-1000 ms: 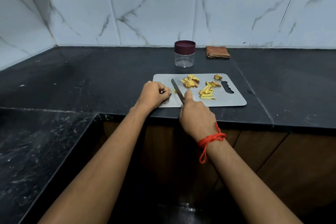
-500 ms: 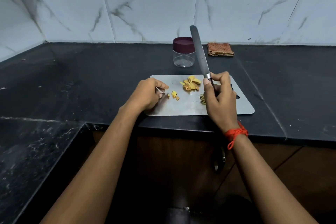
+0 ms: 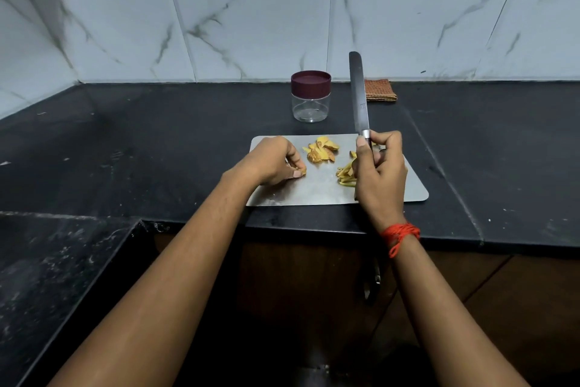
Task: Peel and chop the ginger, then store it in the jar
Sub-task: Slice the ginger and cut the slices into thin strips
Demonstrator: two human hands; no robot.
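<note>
The right hand (image 3: 379, 173) stood over the right part of the steel board (image 3: 314, 193), its fingers (image 3: 362, 151) clamped round the handle of a knife (image 3: 357, 94) whose blade pointed up toward the far wall; the left hand (image 3: 273, 162) rested on the board's left part, pinching a small piece of ginger (image 3: 302, 171); ginger scraps (image 3: 321, 149) lay between the hands, ginger strips (image 3: 345, 174) just beside the right; the jar (image 3: 310, 107), lid (image 3: 310, 80) on, stood on the dark worktop (image 3: 157, 141) just beyond the board, a folded cloth (image 3: 379, 90) to its right.
</note>
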